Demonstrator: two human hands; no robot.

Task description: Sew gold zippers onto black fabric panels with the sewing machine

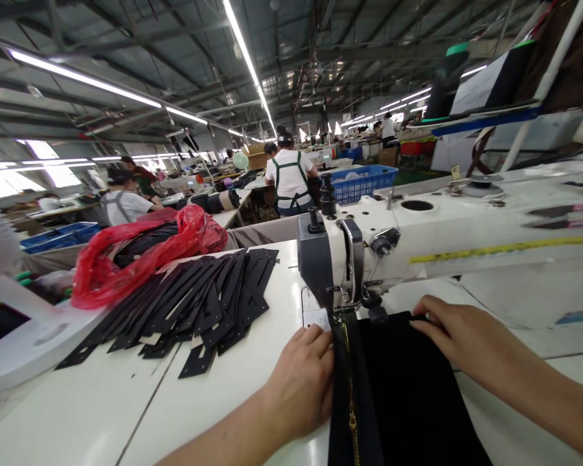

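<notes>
A black fabric piece (408, 388) with a gold zipper (352, 401) along its left part lies under the needle area of a white and grey sewing machine (340, 259). My left hand (304, 375) is closed on the fabric's left edge, just in front of the presser foot; its fingertips curl at the edge. At the fabric's upper right corner, my right hand (442, 327) pinches the edge between thumb and fingers. The zipper's slider hangs low, near the bottom of the view.
Many dark strips (199, 301) lie fanned out on the white table (92, 414) at left, beside a red plastic bag (97, 265) and a white fan (24, 317). Scissors (563, 217) rest on the machine. Beyond are a blue crate (364, 184) and seated people (289, 175).
</notes>
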